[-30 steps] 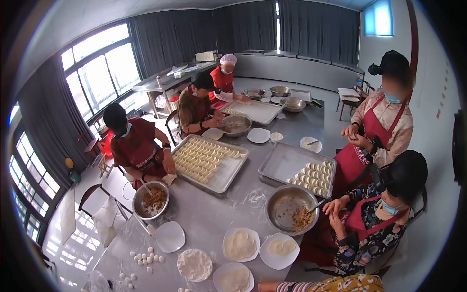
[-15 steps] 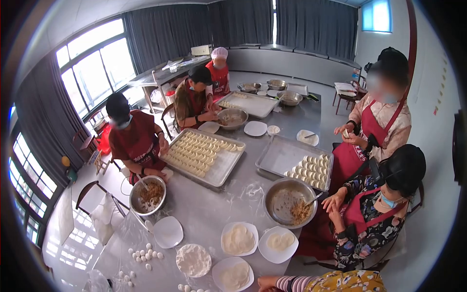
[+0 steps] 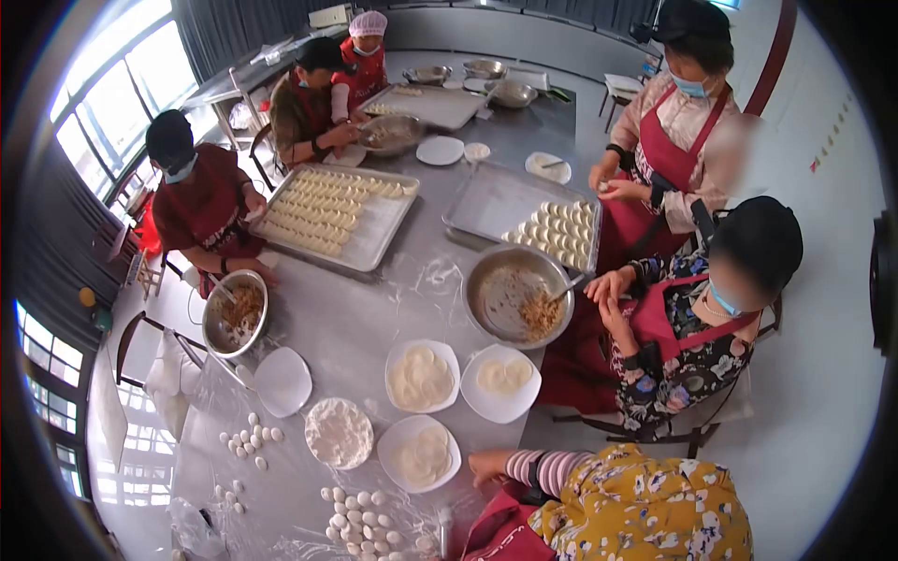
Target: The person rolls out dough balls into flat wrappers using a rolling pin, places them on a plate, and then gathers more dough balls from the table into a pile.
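Observation:
Neither my left hand nor my right hand is in view. On the table below me, several small round dough balls (image 3: 355,522) lie near a bowl of white flour (image 3: 339,434). Three white plates hold thin round dumpling wrappers: one plate (image 3: 391,374), a second plate (image 3: 533,398) to its right and a third plate (image 3: 386,460) nearer to me. A steel bowl (image 3: 486,316) beyond them contains some filling and a spoon. At the lower right, a co-worker's hand (image 3: 486,467) in a striped sleeve rests by the nearest plate.
Trays of folded dumplings stand on the table, a fuller tray (image 3: 379,234) at left and another tray (image 3: 468,201) at right. Co-workers in red aprons sit or stand around both sides. An empty plate (image 3: 282,381) and a filling bowl (image 3: 264,318) are at the left.
My view has tilted down, so the table sits higher in the picture. More dough balls and more of the co-worker in yellow floral clothing now show at the bottom.

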Demonstrator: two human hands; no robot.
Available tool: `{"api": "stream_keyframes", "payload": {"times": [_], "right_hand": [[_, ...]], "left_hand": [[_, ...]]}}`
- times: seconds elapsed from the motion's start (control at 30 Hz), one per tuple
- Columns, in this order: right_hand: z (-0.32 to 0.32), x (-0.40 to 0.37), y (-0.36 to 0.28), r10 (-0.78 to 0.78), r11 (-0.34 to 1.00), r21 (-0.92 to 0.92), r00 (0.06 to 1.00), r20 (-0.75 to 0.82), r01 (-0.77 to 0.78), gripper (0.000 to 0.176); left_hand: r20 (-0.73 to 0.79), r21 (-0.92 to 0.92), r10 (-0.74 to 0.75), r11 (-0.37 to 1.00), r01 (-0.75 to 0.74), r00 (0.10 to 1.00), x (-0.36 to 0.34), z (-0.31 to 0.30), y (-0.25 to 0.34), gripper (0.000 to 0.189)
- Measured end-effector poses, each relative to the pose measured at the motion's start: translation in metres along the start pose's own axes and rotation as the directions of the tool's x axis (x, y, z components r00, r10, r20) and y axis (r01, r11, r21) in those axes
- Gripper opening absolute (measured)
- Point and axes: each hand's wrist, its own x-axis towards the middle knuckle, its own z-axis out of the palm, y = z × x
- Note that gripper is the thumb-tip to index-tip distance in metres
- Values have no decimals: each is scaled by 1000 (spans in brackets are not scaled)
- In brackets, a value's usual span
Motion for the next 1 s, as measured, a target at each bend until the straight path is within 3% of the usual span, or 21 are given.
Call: {"api": "stream_keyframes", "payload": {"times": [0.17,0.23,0.3,0.33,0.37,0.43,0.47,0.63,0.8,0.87,0.9,0.93,1.0], "right_hand": [[0,-1,-2,-25,999,-30,999,46,26,35],[-2,4,-6,114,993,-45,990,86,-111,37],[0,12,0,23,993,-119,997,78,-13,39],[-5,6,-7,35,997,-69,997,63,-31,39],[-7,7,-13,28,991,-132,993,118,-13,39],[-5,2,-16,183,982,-46,981,65,-181,38],[-4,6,-7,163,986,28,983,82,-165,37],[-3,6,-12,202,977,44,975,86,-207,38],[-3,8,-9,171,985,-5,984,55,-171,38],[1,20,10,91,990,-105,996,3,-91,39],[1,27,16,-45,987,-155,999,30,49,39],[-2,17,3,120,993,-26,991,62,-118,39],[-2,12,-5,188,982,-12,981,50,-188,40]], "left_hand": [[39,98,-29,995,25,999,10,14,-5,42],[69,158,-35,987,23,997,19,21,-13,42],[88,190,-21,982,4,996,27,31,-19,43],[81,182,-15,983,0,997,27,36,-21,44],[74,173,-9,985,-4,997,28,40,-23,45],[104,116,-36,993,24,994,21,22,-13,44],[82,127,-57,991,46,995,20,24,-11,44],[12,136,-44,990,42,999,20,31,-14,52],[-7,97,-27,995,28,1000,23,43,-21,45],[-61,57,-13,998,17,998,22,40,-19,35],[-118,63,-13,998,20,993,28,68,-30,26],[-146,22,2,1000,1,989,24,63,-26,20],[-71,49,-78,995,82,994,22,43,-17,35]]}}
